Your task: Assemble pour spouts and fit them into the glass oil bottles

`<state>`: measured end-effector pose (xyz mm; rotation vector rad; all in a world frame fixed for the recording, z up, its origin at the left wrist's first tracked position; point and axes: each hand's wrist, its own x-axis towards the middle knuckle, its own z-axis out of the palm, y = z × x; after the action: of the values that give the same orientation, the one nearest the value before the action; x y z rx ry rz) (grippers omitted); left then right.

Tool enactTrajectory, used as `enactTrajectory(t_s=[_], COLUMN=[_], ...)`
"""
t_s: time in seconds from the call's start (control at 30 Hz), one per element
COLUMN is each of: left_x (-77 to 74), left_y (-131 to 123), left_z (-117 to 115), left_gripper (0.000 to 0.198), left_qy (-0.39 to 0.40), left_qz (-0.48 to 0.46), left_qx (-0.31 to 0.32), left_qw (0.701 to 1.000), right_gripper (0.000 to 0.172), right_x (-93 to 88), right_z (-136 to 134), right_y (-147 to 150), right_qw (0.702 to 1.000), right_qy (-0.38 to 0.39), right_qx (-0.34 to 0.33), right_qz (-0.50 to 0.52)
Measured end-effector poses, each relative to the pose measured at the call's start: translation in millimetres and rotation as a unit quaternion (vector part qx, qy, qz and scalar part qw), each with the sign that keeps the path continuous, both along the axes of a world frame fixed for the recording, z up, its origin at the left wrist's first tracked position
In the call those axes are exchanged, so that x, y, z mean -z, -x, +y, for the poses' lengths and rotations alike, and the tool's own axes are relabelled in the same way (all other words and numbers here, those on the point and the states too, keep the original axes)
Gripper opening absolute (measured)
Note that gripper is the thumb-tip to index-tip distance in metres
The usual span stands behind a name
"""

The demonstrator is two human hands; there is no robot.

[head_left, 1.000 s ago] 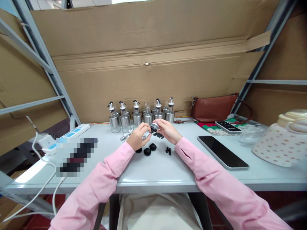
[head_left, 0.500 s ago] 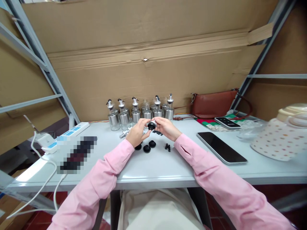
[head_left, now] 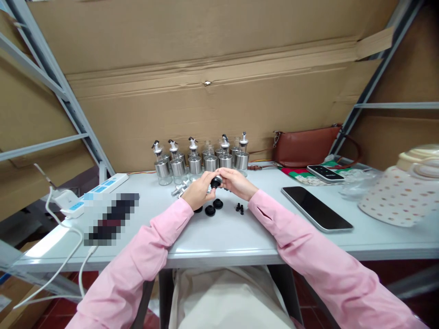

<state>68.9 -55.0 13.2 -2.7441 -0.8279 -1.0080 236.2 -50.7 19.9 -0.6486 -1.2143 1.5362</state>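
Note:
Between my two hands, above the table, is a bottle stopper with a black ribbed plug and a silvery rim. My left hand grips it from the left, thumb under the black part. From the right, the fingers of my right hand close on its rim. Below lie several black stoppers, one partly behind my left hand. A few small black pieces lie to the right. Silvery spout parts sit behind my left hand, partly covered.
Several glass-and-steel oil bottles stand along the cardboard back wall, some with pour spouts. At right are a black-screened phone, a brown handbag and a dotted white container. A power strip with white cables lies at left.
My fingers have shifted around the stopper, and my right hand has closed in over its rim. The stopper stays in nearly the same place. The view has tilted very slightly.

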Motion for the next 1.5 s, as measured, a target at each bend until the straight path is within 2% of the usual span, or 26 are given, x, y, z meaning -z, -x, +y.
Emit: enactTrajectory(t_s=[0.27,0.53,1.5], left_x=[1.0,0.6,-1.8], left_y=[-2.1,-0.9,-1.0], left_z=[-0.6,1.2,0.1], left_gripper=[0.050,0.048,0.039], left_qy=[-0.002,0.014,-0.008], left_qz=[0.001,-0.007,-0.017], left_qx=[-0.009,-0.008,-0.013], left_qw=[1.000,1.000,1.000], right_gripper=[0.031,0.024,0.026], right_x=[-1.2,-1.7,-2.4], right_z=[-1.3,-2.3,-5.7], right_y=[0.0,0.7,2.7], right_qw=[1.000,1.000,0.999], right_qy=[0.008,0.000,-0.004], right_qx=[-0.005,-0.017,-0.031], right_qz=[-0.005,-0.015,-0.031])
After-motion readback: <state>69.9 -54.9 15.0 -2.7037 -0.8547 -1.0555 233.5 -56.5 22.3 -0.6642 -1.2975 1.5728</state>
